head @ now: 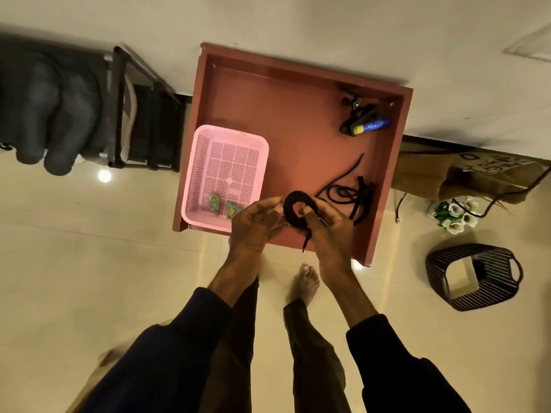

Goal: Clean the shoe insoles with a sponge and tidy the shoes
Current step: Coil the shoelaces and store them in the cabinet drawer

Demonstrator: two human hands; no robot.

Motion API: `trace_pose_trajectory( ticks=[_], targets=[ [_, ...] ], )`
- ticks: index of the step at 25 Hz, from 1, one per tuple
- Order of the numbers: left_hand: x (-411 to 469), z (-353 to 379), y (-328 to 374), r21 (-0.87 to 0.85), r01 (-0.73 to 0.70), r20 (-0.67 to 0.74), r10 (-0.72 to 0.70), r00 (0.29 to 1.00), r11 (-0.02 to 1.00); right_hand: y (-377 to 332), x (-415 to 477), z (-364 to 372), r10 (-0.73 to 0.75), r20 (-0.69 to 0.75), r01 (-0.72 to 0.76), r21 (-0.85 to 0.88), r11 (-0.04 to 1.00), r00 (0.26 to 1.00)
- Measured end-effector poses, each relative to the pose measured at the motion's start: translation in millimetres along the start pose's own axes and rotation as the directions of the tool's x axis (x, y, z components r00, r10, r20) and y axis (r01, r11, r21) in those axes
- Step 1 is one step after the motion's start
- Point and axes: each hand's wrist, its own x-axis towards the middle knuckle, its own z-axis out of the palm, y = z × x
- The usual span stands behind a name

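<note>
Glossy cream tile floor (89, 263) ran up to a pale wall, with a dark metal rack (119, 108) at the left. A square, reddish-brown desk (298, 93) with a raised rim stood against the wall. On its near left corner sat a pink perforated plastic basket (235, 137), and two greenish sponges (215, 203) lay in its near end. Loose black laces (343, 192) curled on the desk's right side, and a blue tube (371, 126) lay near the far corner. The left hand (256, 222) and right hand (331, 222) both gripped a black lace coil (288, 213) wound into a ring, the right thumb through its hole. A striped black bin (492, 293) stood on the floor at the right.
</note>
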Motion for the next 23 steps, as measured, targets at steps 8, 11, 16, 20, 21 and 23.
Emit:
trace_pose_trajectory(
  ticks=[8,11,16,20,21,23],
  targets=[
    [-31.4,-35.0,-84.6,-0.232,0.084,-0.255,-0.144,0.956,0.969,33.4,-11.0,-18.6,-0.012,0.214,0.022,-0.043,0.999,0.977],
    [-7.0,-48.1,-133.7,-0.443,0.147,-0.401,-0.343,0.849,0.884,57.9,-14.4,-29.1,0.014,0.244,0.0,-0.056,0.998,0.97],
    [52.8,-63.9,-167.5,-0.552,0.144,-0.275,-0.342,0.898,0.821,86.5,-21.1,-30.2,0.029,0.25,-0.019,-0.043,0.999,0.968],
    [79.2,-51.8,-174.7,-0.362,0.189,-0.235,-0.285,0.929,0.913,92.9,-23.2,-28.2,0.026,0.24,-0.019,-0.032,0.999,0.97],
    [85.0,-49.6,-177.9,-0.356,0.187,-0.255,-0.288,0.923,0.915,93.9,-23.1,-28.0,0.025,0.237,-0.017,-0.037,0.999,0.971],
    [94.3,-48.1,-186.8,-0.322,0.145,-0.308,-0.248,0.919,0.936,96.5,-20.7,-27.3,0.018,0.23,-0.008,-0.044,0.999,0.973]
  ],
)
